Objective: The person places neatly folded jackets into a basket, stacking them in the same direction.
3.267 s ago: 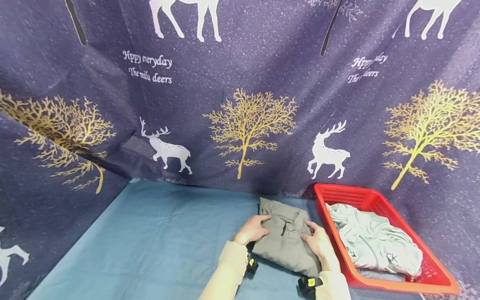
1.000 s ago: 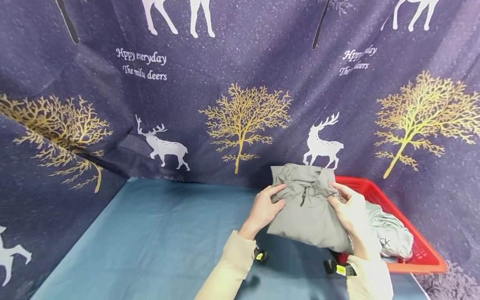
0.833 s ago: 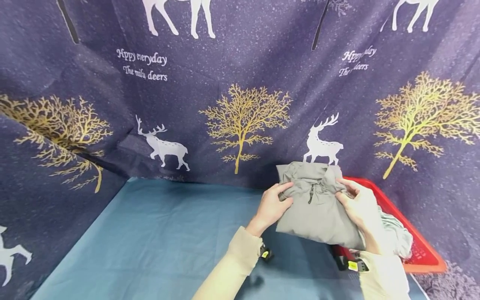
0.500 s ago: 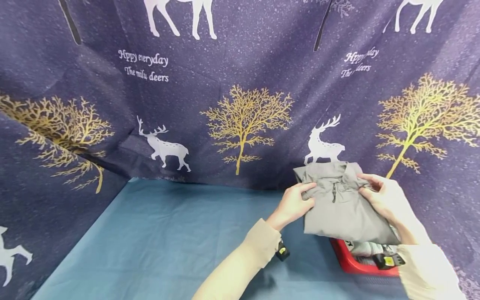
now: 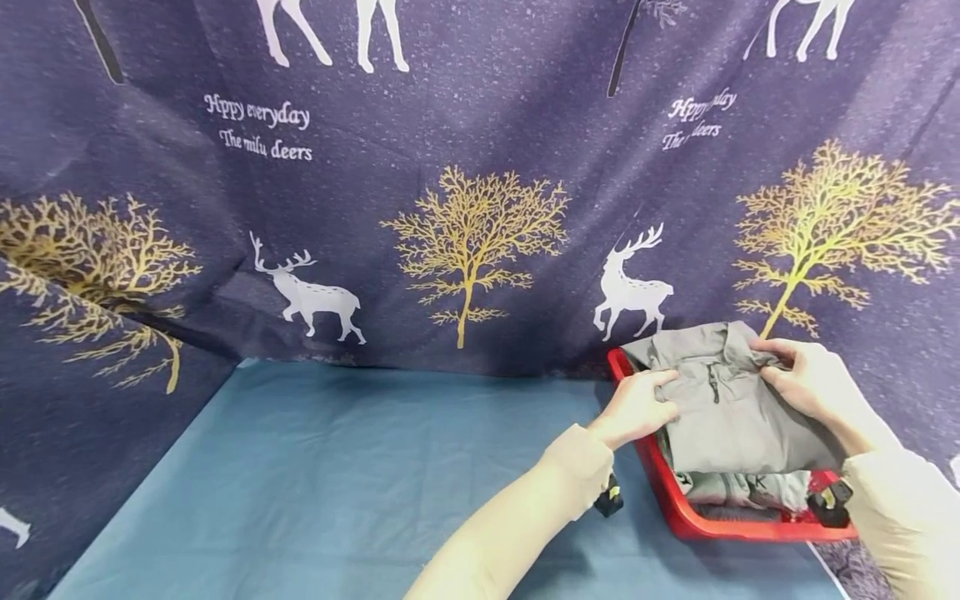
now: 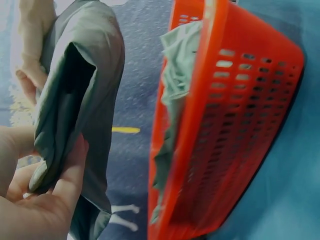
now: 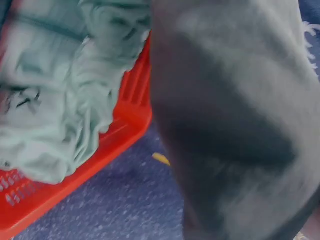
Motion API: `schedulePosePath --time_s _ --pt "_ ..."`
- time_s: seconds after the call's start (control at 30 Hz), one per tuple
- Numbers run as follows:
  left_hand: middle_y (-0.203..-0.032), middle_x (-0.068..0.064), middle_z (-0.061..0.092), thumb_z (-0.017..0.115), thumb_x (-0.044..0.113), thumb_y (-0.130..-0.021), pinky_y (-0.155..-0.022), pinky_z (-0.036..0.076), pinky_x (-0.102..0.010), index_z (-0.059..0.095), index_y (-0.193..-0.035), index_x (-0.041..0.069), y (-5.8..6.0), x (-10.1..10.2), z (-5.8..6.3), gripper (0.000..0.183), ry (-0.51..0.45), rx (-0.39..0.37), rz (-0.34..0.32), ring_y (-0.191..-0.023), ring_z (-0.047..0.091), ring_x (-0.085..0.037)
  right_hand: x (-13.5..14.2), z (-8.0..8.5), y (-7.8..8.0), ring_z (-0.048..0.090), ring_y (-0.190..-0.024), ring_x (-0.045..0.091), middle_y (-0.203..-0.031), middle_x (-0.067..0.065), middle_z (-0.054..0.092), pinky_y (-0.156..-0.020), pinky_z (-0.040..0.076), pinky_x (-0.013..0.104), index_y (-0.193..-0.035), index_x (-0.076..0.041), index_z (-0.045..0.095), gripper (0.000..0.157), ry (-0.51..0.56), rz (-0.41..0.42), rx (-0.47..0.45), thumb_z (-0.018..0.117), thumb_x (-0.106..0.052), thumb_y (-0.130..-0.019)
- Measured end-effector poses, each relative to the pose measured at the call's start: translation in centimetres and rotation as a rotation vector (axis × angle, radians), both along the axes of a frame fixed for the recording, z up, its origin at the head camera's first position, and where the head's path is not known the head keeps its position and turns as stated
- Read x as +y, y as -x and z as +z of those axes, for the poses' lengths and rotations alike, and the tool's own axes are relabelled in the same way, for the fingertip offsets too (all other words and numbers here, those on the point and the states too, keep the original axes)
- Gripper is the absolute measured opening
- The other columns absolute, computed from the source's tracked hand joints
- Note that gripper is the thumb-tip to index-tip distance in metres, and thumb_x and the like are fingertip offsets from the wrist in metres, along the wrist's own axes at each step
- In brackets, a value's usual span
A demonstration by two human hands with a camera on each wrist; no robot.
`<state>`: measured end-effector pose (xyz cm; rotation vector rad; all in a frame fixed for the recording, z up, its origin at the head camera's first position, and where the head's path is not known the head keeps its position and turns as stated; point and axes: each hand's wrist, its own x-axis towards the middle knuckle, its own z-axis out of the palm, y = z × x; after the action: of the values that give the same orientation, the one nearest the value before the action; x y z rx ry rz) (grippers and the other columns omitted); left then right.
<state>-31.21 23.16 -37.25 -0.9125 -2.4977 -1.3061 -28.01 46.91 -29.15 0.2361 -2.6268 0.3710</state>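
A folded grey jacket [image 5: 738, 425] with a dark zip pull at its collar hangs over the red basket [image 5: 693, 525] in the head view. My left hand [image 5: 636, 407] pinches its left edge, thumb on top; in the left wrist view the fingers [image 6: 70, 172] wrap the folded layers. At the opposite edge, my right hand [image 5: 819, 385] grips the jacket near the collar. Below it, a pale green garment [image 5: 783, 490] with dark lettering lies in the basket. The right wrist view shows the jacket's grey underside [image 7: 225, 115] beside this garment, with the right hand mostly hidden.
The basket stands at the right end of the blue-covered table [image 5: 337, 483], close to the dark blue deer-print curtain [image 5: 510, 108] behind. Its perforated side wall [image 6: 240, 110] shows in the left wrist view. A black wrist camera [image 5: 831, 503] overlaps the basket's front right corner.
Both hands have lifted the folded grey jacket off the table and carried it rightward. It now sits over the basket, covering much of the pale green garment in the head view.
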Motion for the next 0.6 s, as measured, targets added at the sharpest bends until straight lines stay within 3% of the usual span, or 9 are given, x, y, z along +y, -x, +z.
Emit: schedulePosePath --time_s 0.13,0.27,0.5,0.6 --pt "-0.121 0.006 0.066 0.071 0.015 -0.078 -0.085 0.037 -0.005 0.066 -0.130 0.018 -0.2 1.3 -0.9 0.052 0.030 0.016 0.012 -0.100 0.057 0.004 0.8 -0.8 0.4 0.040 -0.055 0.018 -0.070 0.014 0.059 -0.052 0.031 0.036 -0.113 0.002 0.067 0.033 -0.015 -0.003 -0.004 0.060 0.000 -0.081" --pt "-0.117 0.007 0.068 0.073 0.016 -0.078 -0.086 0.037 -0.006 0.066 -0.129 0.016 -0.1 2.0 -1.9 0.051 0.084 0.049 0.011 -0.095 0.058 0.004 1.4 -2.4 0.8 0.038 -0.052 0.018 -0.064 0.008 0.053 -0.050 0.030 0.035 -0.110 0.003 0.067 0.033 -0.010 -0.027 -0.015 0.059 0.002 -0.078" --pt "-0.116 0.009 0.068 0.075 0.014 -0.078 -0.089 0.037 -0.006 0.067 -0.128 0.015 0.2 2.8 -4.1 0.051 0.196 0.083 0.009 -0.103 0.059 0.003 2.0 -5.4 1.8 0.047 -0.060 0.025 -0.080 0.023 0.060 -0.053 0.035 0.037 -0.104 0.006 0.068 0.033 -0.013 -0.028 -0.064 0.060 0.003 -0.072" --pt "-0.117 0.010 0.068 0.076 0.017 -0.078 -0.089 0.037 -0.007 0.069 -0.125 0.016 0.3 3.0 -4.7 0.048 0.248 0.091 0.027 -0.109 0.059 0.000 2.0 -6.7 2.3 0.052 -0.063 0.033 -0.086 0.030 0.062 -0.054 0.041 0.045 -0.102 0.008 0.067 0.032 -0.013 -0.022 -0.090 0.058 0.004 -0.071"
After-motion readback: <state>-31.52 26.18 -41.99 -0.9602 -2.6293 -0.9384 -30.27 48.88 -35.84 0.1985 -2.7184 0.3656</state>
